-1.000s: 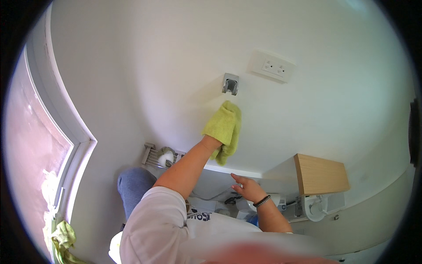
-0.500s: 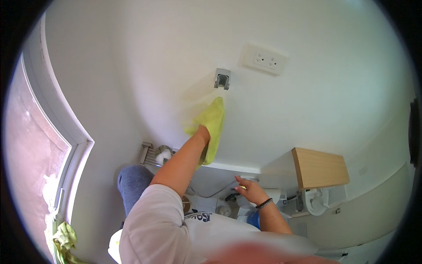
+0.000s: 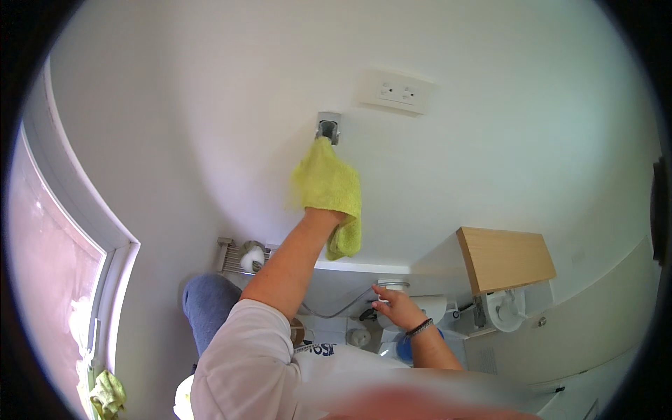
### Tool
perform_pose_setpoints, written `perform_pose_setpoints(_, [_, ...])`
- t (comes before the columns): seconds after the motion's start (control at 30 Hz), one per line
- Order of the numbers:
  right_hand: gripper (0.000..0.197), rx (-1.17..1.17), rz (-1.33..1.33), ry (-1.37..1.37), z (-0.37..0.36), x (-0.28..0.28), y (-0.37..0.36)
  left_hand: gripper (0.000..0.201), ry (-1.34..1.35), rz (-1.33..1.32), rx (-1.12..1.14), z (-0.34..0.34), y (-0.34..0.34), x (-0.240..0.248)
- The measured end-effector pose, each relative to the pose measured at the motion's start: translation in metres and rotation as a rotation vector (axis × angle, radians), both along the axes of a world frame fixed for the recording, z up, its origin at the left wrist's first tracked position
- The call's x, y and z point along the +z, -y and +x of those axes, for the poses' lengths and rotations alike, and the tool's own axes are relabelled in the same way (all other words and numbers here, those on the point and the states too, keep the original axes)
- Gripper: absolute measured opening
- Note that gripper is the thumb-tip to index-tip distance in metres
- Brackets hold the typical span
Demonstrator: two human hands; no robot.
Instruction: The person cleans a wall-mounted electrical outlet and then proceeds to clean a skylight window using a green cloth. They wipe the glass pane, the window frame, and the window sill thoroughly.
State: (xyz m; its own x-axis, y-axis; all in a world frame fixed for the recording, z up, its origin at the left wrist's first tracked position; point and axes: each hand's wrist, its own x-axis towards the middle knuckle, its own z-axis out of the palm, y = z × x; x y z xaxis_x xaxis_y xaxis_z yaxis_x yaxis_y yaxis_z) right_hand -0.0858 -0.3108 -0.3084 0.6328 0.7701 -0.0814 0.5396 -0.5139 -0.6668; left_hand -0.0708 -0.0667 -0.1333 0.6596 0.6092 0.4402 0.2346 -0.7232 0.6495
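Left hand point(image 3: 329, 214) under a yellow-green cloth point(image 3: 325, 175) at the wall, top edge at the wall bracket point(image 3: 329, 123).

Left to right: second cloth point(image 3: 107, 393) by the window, cut off by the frame's dark rim; metal rack point(image 3: 229, 256) partly behind the forearm; left hand draped by the yellow-green cloth, its fingers hidden, so grip can't be told; cloth's long axis runs roughly up-down, upper tip overlapping or just under the bracket's lower end, contact unclear; right hand point(image 3: 397, 308) lower and well apart, fingers loosely spread, nothing seen in them, grey hose point(image 3: 334, 314) by the fingertips, touch unclear. Left hand is clearly nearer the bracket. Items below, behind the shirt, hard to make out.
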Motion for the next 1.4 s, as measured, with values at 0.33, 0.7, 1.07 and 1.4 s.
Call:
perform_pose_setpoints(0.33, [0.043, 0.004, 0.025, 0.045, -0.001, -0.003, 0.001, 0.041, 0.203, -0.375, -0.432, 0.026, -0.028, -0.026])
perform_pose_setpoints(0.7, [0.046, 0.002, 0.029, -0.04, 0.003, 0.01, -0.002, 0.034, 0.44, 0.226, -0.179, 0.055, -0.046, -0.139])
perform_pose_setpoints(1.07, [0.042, 0.023, 0.024, -0.013, -0.002, 0.006, 0.001, 0.021, -0.02, 0.029, 0.052, 0.021, -0.045, 0.011])
perform_pose_setpoints(1.4, [0.044, 0.086, -0.031, 0.005, -0.005, 0.022, -0.014, 0.026, 0.884, -1.897, -0.318, 0.044, -0.035, 0.018])
